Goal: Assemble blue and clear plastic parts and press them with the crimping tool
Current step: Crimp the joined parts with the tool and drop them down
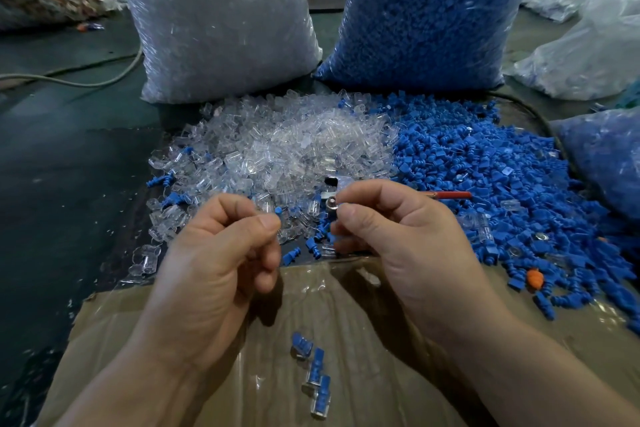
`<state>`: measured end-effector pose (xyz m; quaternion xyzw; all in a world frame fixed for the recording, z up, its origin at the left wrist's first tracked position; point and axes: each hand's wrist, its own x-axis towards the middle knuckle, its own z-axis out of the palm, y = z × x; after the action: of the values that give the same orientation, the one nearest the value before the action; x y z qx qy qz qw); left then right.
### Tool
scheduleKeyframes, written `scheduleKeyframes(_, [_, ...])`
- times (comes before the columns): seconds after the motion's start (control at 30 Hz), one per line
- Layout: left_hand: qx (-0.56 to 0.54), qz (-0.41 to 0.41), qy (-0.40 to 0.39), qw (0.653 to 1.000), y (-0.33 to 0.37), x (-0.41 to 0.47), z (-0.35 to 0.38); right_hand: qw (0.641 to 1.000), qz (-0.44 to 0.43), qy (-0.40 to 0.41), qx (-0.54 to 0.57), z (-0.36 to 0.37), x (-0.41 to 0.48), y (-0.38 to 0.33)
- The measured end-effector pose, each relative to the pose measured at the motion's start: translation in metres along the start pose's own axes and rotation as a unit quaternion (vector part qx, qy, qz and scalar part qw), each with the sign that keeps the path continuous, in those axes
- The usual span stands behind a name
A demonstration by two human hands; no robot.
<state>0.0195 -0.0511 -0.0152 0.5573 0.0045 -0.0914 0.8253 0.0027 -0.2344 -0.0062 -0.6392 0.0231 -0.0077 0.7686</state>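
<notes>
1. Grips silver, red-handled metal crimping tool (pixel 337 184) in right hand (pixel 398 236).
2. Pinches small blue plastic plug (pixel 278 210) in curled left hand (pixel 221 253), at 9 o'clock of tool.
3. Seemingly feeding; calls next for seating plug in tool head, then squeezing.

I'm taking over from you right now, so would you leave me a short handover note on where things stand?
Left hand: pinches a small blue-tipped part between thumb and forefinger.
Right hand: its fingertips appear to pinch the metal head of the crimping tool, whose red handle lies on the blue pile.
Parts: the clear pile is straight ahead, with the blue pile to its right.
Done: a few assembled pieces lie on the cardboard.
Left: probably press the part in hand, then assemble more. Both piles are large.
</notes>
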Motion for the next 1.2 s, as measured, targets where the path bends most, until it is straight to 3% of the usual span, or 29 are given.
scheduleKeyframes(0.1, [0.030,-0.022,-0.003,0.999,0.000,-0.003,0.003,0.987,-0.077,-0.005,-0.140,0.000,-0.002,0.000])
scheduleKeyframes(0.33, [0.092,0.011,-0.001,0.996,-0.004,-0.008,0.010,0.968,-0.126,-0.039,-0.213,0.008,-0.008,0.006])
scheduleKeyframes(0.6, [0.102,0.046,-0.018,0.994,-0.004,-0.008,0.008,0.892,-0.291,-0.009,-0.347,0.011,-0.011,0.002])
scheduleKeyframes(0.83, [0.143,0.040,-0.031,0.988,-0.010,-0.010,0.009,0.859,-0.314,-0.041,-0.402,0.007,-0.011,0.004])
scheduleKeyframes(1.1, [0.098,-0.019,-0.044,0.994,-0.009,-0.009,0.007,0.808,-0.321,-0.068,-0.490,0.004,-0.009,0.003])
scheduleKeyframes(1.2, [0.102,-0.016,-0.012,0.995,-0.009,-0.010,0.011,0.779,-0.304,-0.066,-0.545,-0.002,-0.008,-0.003])
